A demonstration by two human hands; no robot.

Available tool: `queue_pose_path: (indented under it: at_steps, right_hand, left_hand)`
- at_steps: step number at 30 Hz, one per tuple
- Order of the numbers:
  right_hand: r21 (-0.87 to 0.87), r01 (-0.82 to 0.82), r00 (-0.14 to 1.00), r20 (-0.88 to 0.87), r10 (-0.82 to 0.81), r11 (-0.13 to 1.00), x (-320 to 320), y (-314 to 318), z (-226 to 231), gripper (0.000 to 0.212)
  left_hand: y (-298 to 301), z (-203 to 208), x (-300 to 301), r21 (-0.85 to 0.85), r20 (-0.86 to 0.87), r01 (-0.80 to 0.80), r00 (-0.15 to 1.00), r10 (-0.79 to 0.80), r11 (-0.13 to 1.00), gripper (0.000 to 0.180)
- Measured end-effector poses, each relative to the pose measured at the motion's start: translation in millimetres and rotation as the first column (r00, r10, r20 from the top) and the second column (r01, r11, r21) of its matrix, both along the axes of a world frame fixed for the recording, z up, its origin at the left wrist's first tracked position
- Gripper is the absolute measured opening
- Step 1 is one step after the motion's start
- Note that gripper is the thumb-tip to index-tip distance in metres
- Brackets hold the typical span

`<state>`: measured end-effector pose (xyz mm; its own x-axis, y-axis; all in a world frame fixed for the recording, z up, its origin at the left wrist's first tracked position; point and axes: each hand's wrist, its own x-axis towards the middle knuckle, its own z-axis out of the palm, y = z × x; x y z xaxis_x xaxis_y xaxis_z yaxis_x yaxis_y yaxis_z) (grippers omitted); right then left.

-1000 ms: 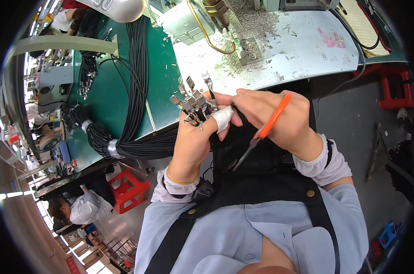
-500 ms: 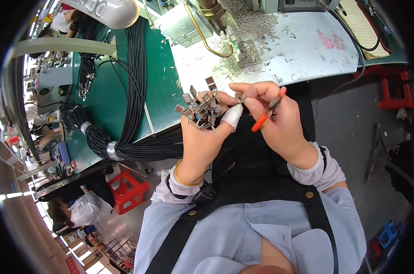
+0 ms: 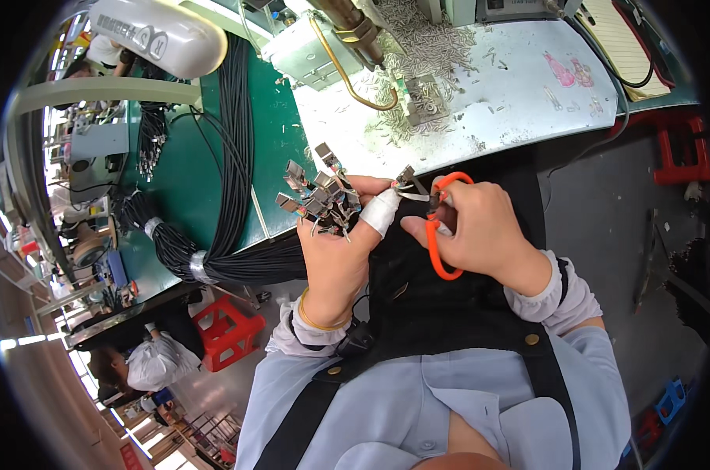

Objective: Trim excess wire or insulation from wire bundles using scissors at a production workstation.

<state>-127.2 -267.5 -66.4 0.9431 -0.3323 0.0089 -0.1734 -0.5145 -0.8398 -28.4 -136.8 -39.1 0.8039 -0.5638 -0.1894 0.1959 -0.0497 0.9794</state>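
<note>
Orange-handled scissors (image 3: 436,229) sit in the right hand (image 3: 480,235), whose fingers are curled through and around the loops; the blades point left toward the other hand, and their tips are too small to make out clearly. The left hand (image 3: 341,254) is clenched around a cluster of small metal terminals (image 3: 317,196) on short wires, which fan up and to the left out of the fist. One finger of that hand wears a white wrap (image 3: 381,211) (tape or a finger cot, it is hard to say which), and it presses against a single terminal (image 3: 406,176) held up between the two hands, just beside the scissor blades. A thin gold bangle (image 3: 317,321) circles the left wrist.

Both hands hover in front of the person's chest, just below the near edge of the tabletop (image 3: 512,86). On its pale part lies a scatter of tiny metal pieces (image 3: 425,47) around a small fixture (image 3: 424,100), with a brass-coloured curved tube (image 3: 353,78) beside it. On the green mat (image 3: 273,125) to the left, a thick bundle of black cables (image 3: 233,157) runs down and bends toward the hands, bound with silver tape (image 3: 198,266). A red stool (image 3: 230,329) stands on the floor below.
</note>
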Motion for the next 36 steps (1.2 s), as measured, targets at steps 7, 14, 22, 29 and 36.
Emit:
queue_pose_path:
  at_steps: [7, 14, 22, 29, 36]
  right_hand:
    - [0.24, -0.05, 0.996, -0.054, 0.065, 0.969, 3, 1, -1, 0.027]
    - [0.768, 0.165, 0.986, -0.13, -0.1, 0.619, 11, -18, 4, 0.02]
    - [0.591, 0.206, 0.949, 0.074, -0.307, 0.78, 64, -50, -2, 0.019]
    - [0.574, 0.176, 0.966, 0.054, -0.251, 0.8, 70, -54, -4, 0.018]
    - [0.569, 0.158, 0.967, 0.077, -0.243, 0.807, 70, -54, -7, 0.019]
  left_hand:
    - [-6, 3, 2, 0.065, -0.009, 0.015, 1.0, -0.015, 0.998, 0.013]
    - [-36, -14, 53, -0.198, -0.403, 0.121, 0.895, -0.193, 0.973, 0.01]
    - [-63, -14, 73, -0.126, -0.467, 0.116, 0.869, -0.162, 0.985, 0.012]
    - [-61, -15, 81, -0.113, -0.488, 0.142, 0.854, -0.179, 0.983, 0.013]
    - [-63, -10, 78, -0.112, -0.439, 0.158, 0.878, -0.191, 0.981, 0.013]
